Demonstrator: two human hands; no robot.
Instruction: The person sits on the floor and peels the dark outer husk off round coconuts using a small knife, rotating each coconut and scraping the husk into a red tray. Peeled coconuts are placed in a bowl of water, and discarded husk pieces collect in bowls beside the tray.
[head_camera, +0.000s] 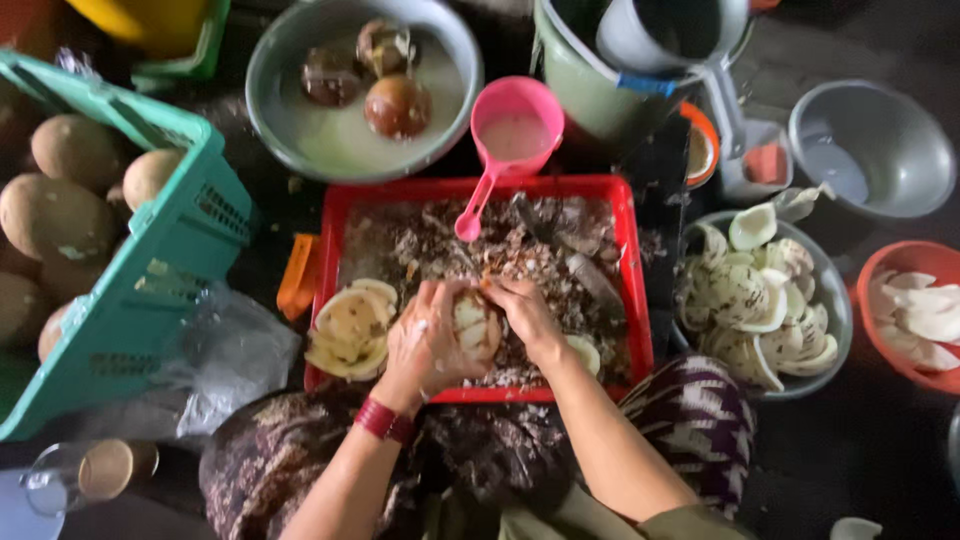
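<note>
We are looking down on a dark, crowded floor ringed with basins and crates, and just in front of our knees sits a red tray (636, 300) heaped with brown shavings. Over its near edge our left hand (425, 345) cups a piece of coconut flesh (474, 325), fingers curled shut around its left and under side so the pale, half-pared face points up. The piece lies directly between our two hands, its long axis running roughly near to far. Our right hand (525, 315) presses against its far right edge, fingers bunched closed; whether they pinch a small blade we cannot tell. The left hand carries the piece, the right only meets its rim.

On the tray to the left lie stacked coconut slices (350, 330). A pink ladle (505, 140) rests at the far edge. Left of us a green crate (150, 290) holds whole brown coconuts (55, 215), and to the right a grey bowl (835, 300) is piled with peeled pieces (750, 305).
</note>
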